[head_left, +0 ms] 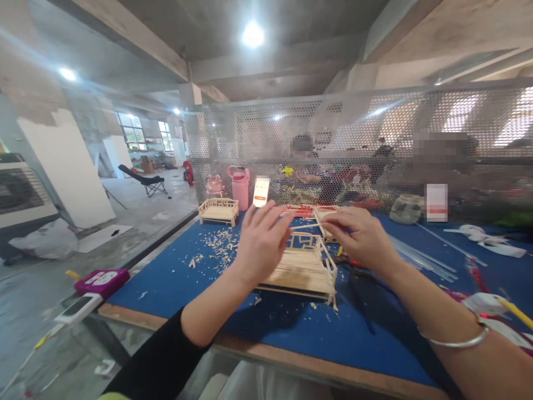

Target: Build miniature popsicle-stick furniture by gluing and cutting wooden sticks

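A thin pale wooden stick [306, 226] is held level between my hands, above a miniature wooden bench. My right hand [364, 239] pinches its right end between thumb and fingers. At the other end, my left hand [262, 241] has the stick between thumb and forefinger, the other fingers stretched forward; its exact grip is partly hidden. Beneath them stands the miniature bench [302, 269], with a slatted seat and openwork rails, its left part covered by my left hand and forearm. Just behind the bench, another pale wooden piece [327, 222] is partly hidden by my right hand.
A finished-looking small bench [219, 211] stands back left beside a pink bottle [240, 189]. Wood chips [219, 244] litter the blue tabletop [166, 289]. Red sticks [300, 211] lie behind, pliers [353, 266] under my right hand, clear strips [422, 258] to the right. A perforated screen [258, 128] borders the back.
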The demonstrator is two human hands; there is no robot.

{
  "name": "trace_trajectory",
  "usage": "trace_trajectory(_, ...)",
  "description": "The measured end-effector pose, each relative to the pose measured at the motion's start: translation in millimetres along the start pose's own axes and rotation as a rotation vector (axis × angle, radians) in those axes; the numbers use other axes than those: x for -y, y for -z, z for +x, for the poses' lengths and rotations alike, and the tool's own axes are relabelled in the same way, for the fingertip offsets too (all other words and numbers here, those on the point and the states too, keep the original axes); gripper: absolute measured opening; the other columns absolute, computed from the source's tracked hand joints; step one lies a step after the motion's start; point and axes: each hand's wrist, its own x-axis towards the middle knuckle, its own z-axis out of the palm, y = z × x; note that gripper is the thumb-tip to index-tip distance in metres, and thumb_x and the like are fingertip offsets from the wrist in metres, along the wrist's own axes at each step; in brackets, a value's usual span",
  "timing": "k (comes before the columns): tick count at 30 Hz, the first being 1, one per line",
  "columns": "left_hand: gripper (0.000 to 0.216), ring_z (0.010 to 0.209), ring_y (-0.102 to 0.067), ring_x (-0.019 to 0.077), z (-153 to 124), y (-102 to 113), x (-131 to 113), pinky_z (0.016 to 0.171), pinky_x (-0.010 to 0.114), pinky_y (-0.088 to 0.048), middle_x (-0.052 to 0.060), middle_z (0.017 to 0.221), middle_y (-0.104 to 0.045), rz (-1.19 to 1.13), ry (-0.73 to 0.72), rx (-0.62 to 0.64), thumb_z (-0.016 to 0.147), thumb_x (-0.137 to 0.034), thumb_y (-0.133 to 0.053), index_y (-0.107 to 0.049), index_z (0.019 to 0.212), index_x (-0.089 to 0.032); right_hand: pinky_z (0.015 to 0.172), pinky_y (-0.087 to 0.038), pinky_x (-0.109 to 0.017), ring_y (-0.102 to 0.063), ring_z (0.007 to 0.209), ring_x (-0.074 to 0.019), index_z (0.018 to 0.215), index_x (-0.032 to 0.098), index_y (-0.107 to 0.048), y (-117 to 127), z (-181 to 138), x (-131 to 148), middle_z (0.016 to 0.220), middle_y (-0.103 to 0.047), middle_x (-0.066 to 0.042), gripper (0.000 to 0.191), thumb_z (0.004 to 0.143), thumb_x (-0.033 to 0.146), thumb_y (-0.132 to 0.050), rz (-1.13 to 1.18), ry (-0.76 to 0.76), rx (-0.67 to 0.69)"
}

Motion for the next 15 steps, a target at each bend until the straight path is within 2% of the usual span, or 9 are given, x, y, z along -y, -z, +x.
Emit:
trace_trajectory(2,0.025,0.097,-0.055,0.0205,-0.7,-7.9,-19.2,0.093,0.039,-0.034,0.007,0.096,-0.065,0.008,-0.004,0.182,0.085,-0.024,-0.043,-0.061,0.102,-0.022,0.071,-0.042,-0.033,-0.058,0.071,-0.0186,0.073,0.022,-0.065,16.1,-2.8,9.8,0.069,-0.065,-0.004,0.024,0.082,0.034,-0.047,-0.028,0.025,0.041)
trace_trajectory(4,0.026,0.084,-0.058,0.0186,-5.4,-16.6,-31.4,0.08,0.033,-0.041,0.007,0.087,-0.065,-0.032,0.062,0.32,0.087,-0.025,-0.037,-0.061,0.097,-0.02,0.072,-0.042,-0.033,-0.059,0.073,-0.0186,0.078,0.022,-0.064,30.2,-11.7,12.6,0.072,-0.065,-0.004,0.023,0.083,0.035,-0.046,-0.032,-0.01,0.096)
trace_trajectory(6,0.028,0.076,-0.058,0.0177,-14.4,-22.4,-38.3,0.069,0.029,-0.042,0.006,0.083,-0.065,-0.114,0.168,0.418,0.087,-0.026,-0.035,-0.061,0.088,-0.018,0.071,-0.043,-0.032,-0.059,0.075,-0.0187,0.093,0.021,-0.061,40.2,-27.0,6.9,0.08,-0.065,-0.004,0.026,0.083,0.038,-0.043,-0.028,-0.159,0.14)
trace_trajectory(8,0.028,0.071,-0.056,0.0169,-26.6,-24.8,-41.1,0.064,0.027,-0.04,0.005,0.076,-0.064,-0.217,0.273,0.49,0.087,-0.027,-0.034,-0.06,0.079,-0.018,0.066,-0.045,-0.032,-0.06,0.073,-0.0189,0.104,0.019,-0.054,44.4,-47.6,-4.5,0.083,-0.065,-0.005,0.034,0.084,0.041,-0.037,-0.039,-0.402,0.202)
trace_trajectory(9,0.029,0.068,-0.055,0.0164,-33.0,-25.6,-41.1,0.062,0.026,-0.039,0.004,0.071,-0.063,-0.268,0.321,0.515,0.086,-0.027,-0.033,-0.058,0.075,-0.018,0.066,-0.046,-0.033,-0.061,0.073,-0.0196,0.103,0.019,-0.054,43.9,-59.1,-10.4,0.083,-0.065,-0.005,0.037,0.084,0.041,-0.033,-0.056,-0.529,0.267)
trace_trajectory(11,0.03,0.062,-0.053,0.0151,-44.0,-28.3,-38.3,0.059,0.025,-0.038,0.002,0.064,-0.058,-0.37,0.423,0.532,0.086,-0.027,-0.032,-0.054,0.067,-0.018,0.07,-0.047,-0.034,-0.062,0.079,-0.0219,0.099,0.019,-0.056,38.0,-81.6,-19.1,0.087,-0.067,-0.007,0.036,0.082,0.041,-0.034,-0.079,-0.671,0.498)
trace_trajectory(13,0.031,0.056,-0.05,0.0133,-49.6,-34.1,-31.9,0.055,0.024,-0.037,0.0,0.058,-0.054,-0.494,0.556,0.511,0.085,-0.029,-0.031,-0.049,0.063,-0.018,0.082,-0.044,-0.035,-0.058,0.1,-0.0253,0.111,0.015,-0.053,27.7,-99.2,-21.0,0.109,-0.062,-0.013,0.046,0.078,0.044,-0.039,-0.139,-0.72,0.606)
trace_trajectory(15,0.029,0.053,-0.048,0.0119,-48.4,-42.0,-23.4,0.053,0.023,-0.037,-0.001,0.056,-0.051,-0.616,0.665,0.473,0.084,-0.029,-0.032,-0.048,0.062,-0.018,0.093,-0.038,-0.038,-0.047,0.115,-0.0302,0.122,0.009,-0.045,17.4,-108.0,-17.5,0.124,-0.052,-0.019,0.065,0.072,0.05,-0.047,-0.249,-0.739,0.656)
